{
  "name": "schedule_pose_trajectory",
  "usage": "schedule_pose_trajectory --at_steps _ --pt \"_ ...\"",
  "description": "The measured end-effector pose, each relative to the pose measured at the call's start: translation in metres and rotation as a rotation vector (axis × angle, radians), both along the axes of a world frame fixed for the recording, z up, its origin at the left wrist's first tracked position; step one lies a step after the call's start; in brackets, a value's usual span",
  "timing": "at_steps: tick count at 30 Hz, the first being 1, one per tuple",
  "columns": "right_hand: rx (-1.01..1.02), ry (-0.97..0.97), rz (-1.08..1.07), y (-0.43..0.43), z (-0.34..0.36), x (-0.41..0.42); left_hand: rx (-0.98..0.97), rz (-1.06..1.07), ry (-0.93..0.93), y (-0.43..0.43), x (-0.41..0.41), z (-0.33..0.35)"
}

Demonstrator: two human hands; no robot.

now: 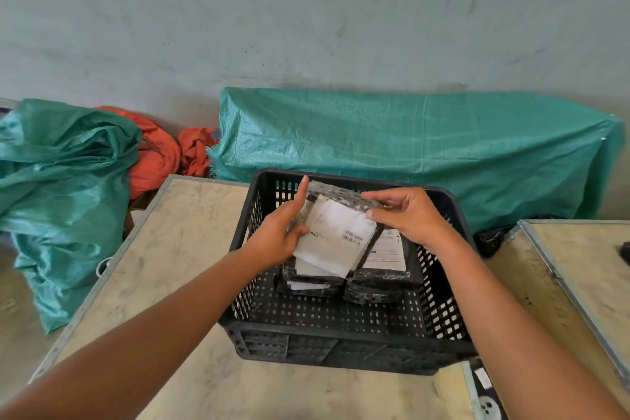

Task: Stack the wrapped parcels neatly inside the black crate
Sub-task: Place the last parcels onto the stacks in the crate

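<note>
The parcel point(335, 235), a flat block in black wrap with a white label, was held tilted above 2 low stacks point(347, 283) at the crate's far end, apparently for squaring before lowering. The left hand point(278, 235) gripped its left edge, forefinger extended; the right hand point(407, 218) pinched its right corner. The black crate point(341, 344), perforated plastic, sat on a pale, scuffed table point(191, 249).

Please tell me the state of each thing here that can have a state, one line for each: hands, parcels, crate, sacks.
left hand: gripping the held parcel's left side
right hand: gripping the parcel's right edge
held parcel: tilted, above the stacks, label up
stacked parcels: lying flat in two stacks, at the crate's far side
black crate: open, upright on the table, near half bare
green sack: crumpled, slack
</note>
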State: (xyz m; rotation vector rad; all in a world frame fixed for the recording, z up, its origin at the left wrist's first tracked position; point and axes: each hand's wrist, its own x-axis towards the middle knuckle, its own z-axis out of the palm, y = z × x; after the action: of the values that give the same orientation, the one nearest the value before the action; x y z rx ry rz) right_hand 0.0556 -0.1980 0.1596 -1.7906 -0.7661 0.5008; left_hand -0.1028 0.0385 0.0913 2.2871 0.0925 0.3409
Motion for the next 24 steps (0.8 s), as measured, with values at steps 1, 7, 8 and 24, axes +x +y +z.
schedule_pose_trajectory --at_steps 1,7,8,24 --pt "0.018 -0.018 -0.03 0.002 -0.004 0.0 -0.015 0.013 0.023 0.002 0.004 0.0" --pt "-0.311 -0.069 0.021 0.02 -0.054 -0.014 -0.213 0.137 0.169 0.003 0.032 -0.017" --pt "-0.349 -0.085 0.004 0.026 -0.063 -0.016 -0.217 0.156 0.203 0.001 0.037 -0.022" --pt "-0.793 -0.362 0.059 0.076 -0.125 -0.019 -0.163 0.267 0.276 0.002 0.049 -0.084"
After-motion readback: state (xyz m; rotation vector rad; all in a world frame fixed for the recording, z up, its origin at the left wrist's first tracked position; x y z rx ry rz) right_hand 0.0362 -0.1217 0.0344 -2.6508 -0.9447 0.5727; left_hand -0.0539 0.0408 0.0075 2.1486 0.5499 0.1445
